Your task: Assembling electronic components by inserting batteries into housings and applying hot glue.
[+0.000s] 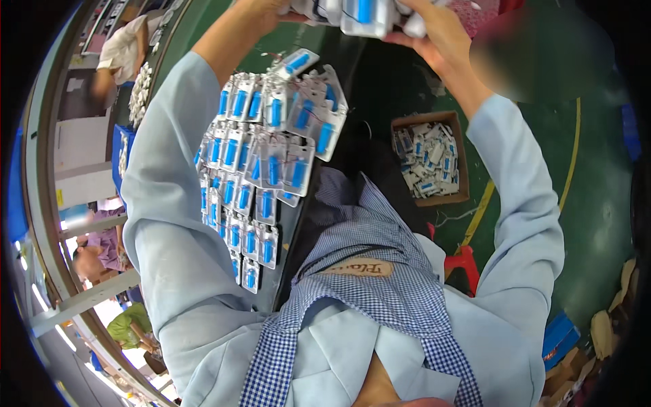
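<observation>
At the top edge I hold a bunch of white plastic casings (366, 17), the front one with a blue cylinder, like a battery cell, inside. My right hand (434, 41) is closed around their right side, thumb above and fingers beneath. My left hand (288, 9) grips the left side, though the picture's edge cuts off most of it. Below my left hand, many similar white casings (272, 166) with blue cylinders and thin wires lie in overlapping rows on a dark bench (293, 224). One casing (297, 63) rests tilted on top of the far rows.
A cardboard box (430, 201) full of similar white and blue pieces stands on the green floor (522, 183) to the right. Near it is a red plastic piece (464, 268). Cartons (566, 370) lie at lower right. Other people (125, 54) work beyond a metal frame at left.
</observation>
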